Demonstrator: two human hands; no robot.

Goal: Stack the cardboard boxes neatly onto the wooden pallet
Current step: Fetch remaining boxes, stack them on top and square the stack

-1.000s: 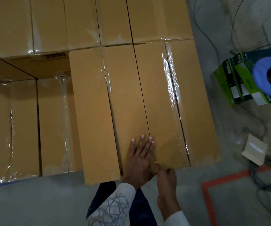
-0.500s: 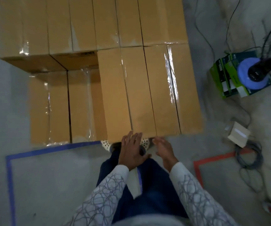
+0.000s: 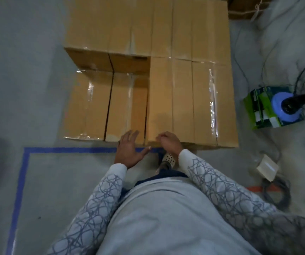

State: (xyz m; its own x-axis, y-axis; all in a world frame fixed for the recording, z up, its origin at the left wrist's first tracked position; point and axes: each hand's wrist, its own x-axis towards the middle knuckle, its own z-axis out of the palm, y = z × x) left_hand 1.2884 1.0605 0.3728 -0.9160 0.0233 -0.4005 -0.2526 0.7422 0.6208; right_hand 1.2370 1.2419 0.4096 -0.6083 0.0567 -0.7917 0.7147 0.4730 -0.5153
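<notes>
Both my hands are hovering at the near edge of the stacked cardboard boxes (image 3: 184, 100) ahead of me: left hand (image 3: 131, 150) spreading open, right hand (image 3: 169, 142) curling, grip I cannot tell.

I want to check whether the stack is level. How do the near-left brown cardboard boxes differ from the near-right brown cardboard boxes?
Height: the near-left brown cardboard boxes have their tops one layer lower, while the near-right brown cardboard boxes reach the level of the back row.
Gaps: a dark gap separates the near-left boxes, while the near-right boxes sit closely, with only thin lines between them.
Both groups are plain brown cardboard sealed with clear shiny tape.
</notes>
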